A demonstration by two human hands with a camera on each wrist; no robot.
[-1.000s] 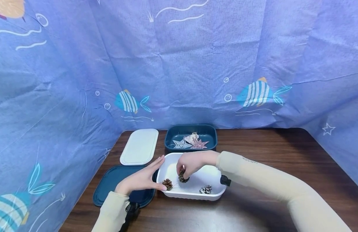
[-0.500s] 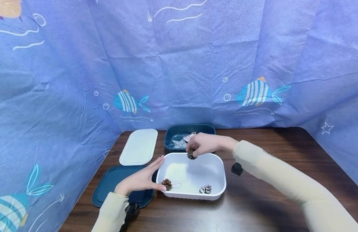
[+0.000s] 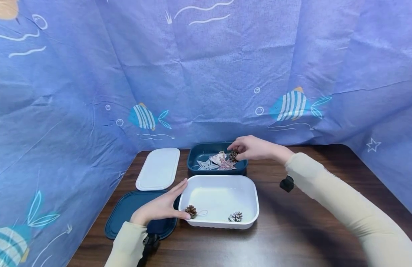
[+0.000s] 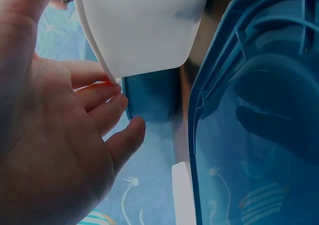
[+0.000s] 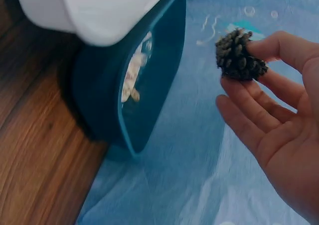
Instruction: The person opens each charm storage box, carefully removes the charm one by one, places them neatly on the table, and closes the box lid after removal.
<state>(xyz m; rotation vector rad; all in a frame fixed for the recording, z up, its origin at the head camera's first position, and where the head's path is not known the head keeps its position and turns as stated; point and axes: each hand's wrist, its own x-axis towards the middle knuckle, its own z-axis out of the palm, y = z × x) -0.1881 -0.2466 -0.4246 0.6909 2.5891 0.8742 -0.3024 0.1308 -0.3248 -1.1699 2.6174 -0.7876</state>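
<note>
- Blue cloth (image 3: 206,66) printed with striped fish covers the left side and the back, behind a brown wooden table (image 3: 309,230).
- At left, a dark blue lid (image 3: 135,205) lies flat, partly hidden by the left hand (image 3: 160,207); only the left wrist view shows its ribbed edge and glossy, reflecting face.
- Behind it lies a white lid (image 3: 158,168), cut down to a sliver in the left wrist view.
- The left hand is spread, thumb and fingers apart, resting against the left end of a white box (image 3: 222,196). Its wrist view shows fingertips touching the outside corner; the thumb tip is cut off there.
- Inside the white box, a brown pinecone (image 3: 191,211) with a white loop (image 3: 202,213) sits by the thumb, front left; a frosted pinecone (image 3: 235,216) lies front right. Both wrist views hide these two.
- Just beyond stands a dark blue box (image 3: 200,150) holding a silver star (image 3: 207,165), a pale ornament (image 3: 217,158) that is hard to identify, and a pink star (image 3: 227,164). The right wrist view blurs them.
- At right, the right hand (image 3: 254,147) pinches a dark pinecone (image 3: 234,155) between thumb and bent fingers, over the dark blue box's right end. The right wrist view shows it apart from the rim.
</note>
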